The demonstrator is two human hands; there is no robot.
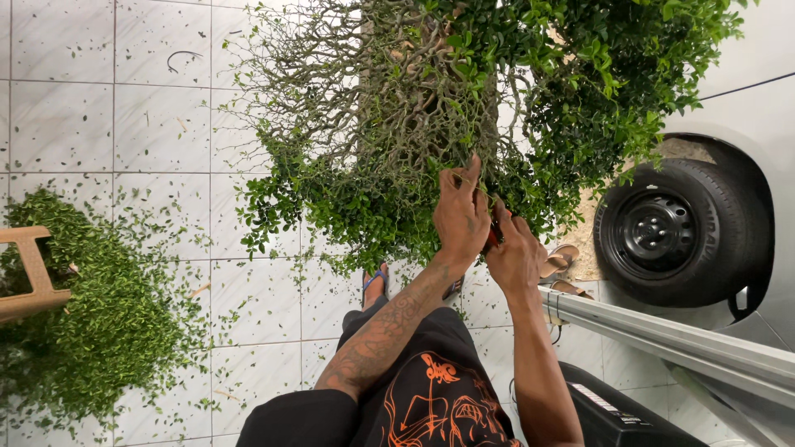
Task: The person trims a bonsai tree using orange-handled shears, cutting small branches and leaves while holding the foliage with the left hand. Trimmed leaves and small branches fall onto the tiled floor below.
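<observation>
Left hand [460,213] is up in the shrub [431,116], fingers spread open and pressed on the thin twigs and small leaves at its lower middle, parting the growth. Right hand [515,252] sits just beside and below it, curled closed around a red-handled tool [493,237], probably small pruners; blade is hidden behind the left hand, so what it bites can't be told. Shrub is dense, bare tangled twigs upper left, full green leaves right and along the lower edge, filling the top centre of the head view. Doing this cut well, as a judgement: keep the left fingers clear of the blade, hold one twig steady, snip close and clean, work in small bites so the outline stays even. White tile floor [157,124] is scattered with clippings; a big pile of cut leaves [91,314] lies at left, touching a wooden stool [29,273]. Car wheel [675,232] with black rim at right, grey metal rail [662,339] below it. No readable signs; only a black box [617,414] at bottom right with a small white label strip on top, text too small to tell.
</observation>
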